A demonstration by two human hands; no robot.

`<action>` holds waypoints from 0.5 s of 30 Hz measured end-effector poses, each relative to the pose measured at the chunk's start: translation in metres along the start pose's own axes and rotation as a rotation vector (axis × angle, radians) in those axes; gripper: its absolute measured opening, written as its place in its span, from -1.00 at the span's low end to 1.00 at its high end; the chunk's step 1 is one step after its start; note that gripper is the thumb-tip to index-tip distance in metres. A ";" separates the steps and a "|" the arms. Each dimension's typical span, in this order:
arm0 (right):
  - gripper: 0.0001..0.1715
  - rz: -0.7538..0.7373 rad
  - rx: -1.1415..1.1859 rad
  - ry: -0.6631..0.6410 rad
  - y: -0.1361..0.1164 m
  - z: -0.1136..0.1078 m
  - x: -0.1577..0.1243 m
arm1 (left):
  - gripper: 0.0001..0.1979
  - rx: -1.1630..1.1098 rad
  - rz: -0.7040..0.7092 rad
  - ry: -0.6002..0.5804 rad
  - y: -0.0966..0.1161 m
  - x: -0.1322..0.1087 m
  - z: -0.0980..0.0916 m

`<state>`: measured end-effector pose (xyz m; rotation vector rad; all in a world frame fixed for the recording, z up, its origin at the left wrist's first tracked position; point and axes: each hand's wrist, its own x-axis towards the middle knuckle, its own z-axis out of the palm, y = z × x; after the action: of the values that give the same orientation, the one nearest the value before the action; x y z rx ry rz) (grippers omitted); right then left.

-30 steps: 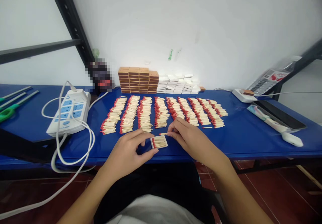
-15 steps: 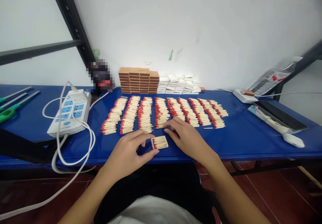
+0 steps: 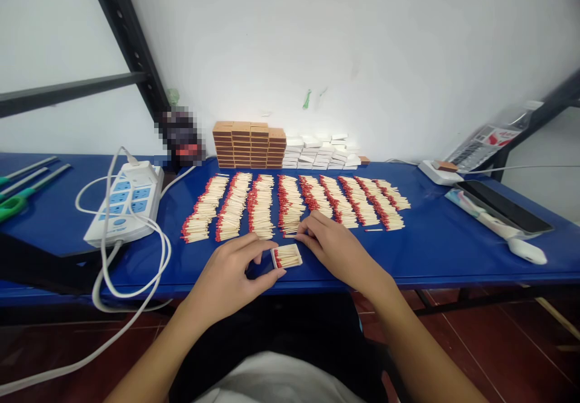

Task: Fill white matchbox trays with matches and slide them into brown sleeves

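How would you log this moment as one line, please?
Left hand: holding white tray, matches inside | Right hand: at near end of match row, grip unclear | Rear: brown boxes stacked

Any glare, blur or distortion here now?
Head view: the wall glows brightest behind the white matchbox trays; head view: left hand, right hand and matches show no obvious motion blur; head view: pixelation masks an item beside the rack post; head view: the plastic bottle looks soft and stretched.
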<state>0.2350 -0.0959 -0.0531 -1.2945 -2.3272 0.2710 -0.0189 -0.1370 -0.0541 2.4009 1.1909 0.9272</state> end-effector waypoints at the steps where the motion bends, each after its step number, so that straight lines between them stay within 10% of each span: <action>1: -0.87 -0.001 -0.011 -0.011 0.000 0.000 0.000 | -0.75 -0.002 -0.002 -0.004 0.000 0.000 0.000; 15: -0.89 -0.094 0.034 -0.033 -0.027 -0.022 -0.015 | -0.74 -0.014 -0.007 0.000 0.001 0.000 0.000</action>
<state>0.2325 -0.1243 -0.0281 -1.1689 -2.3929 0.3019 -0.0177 -0.1376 -0.0534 2.3843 1.1874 0.9307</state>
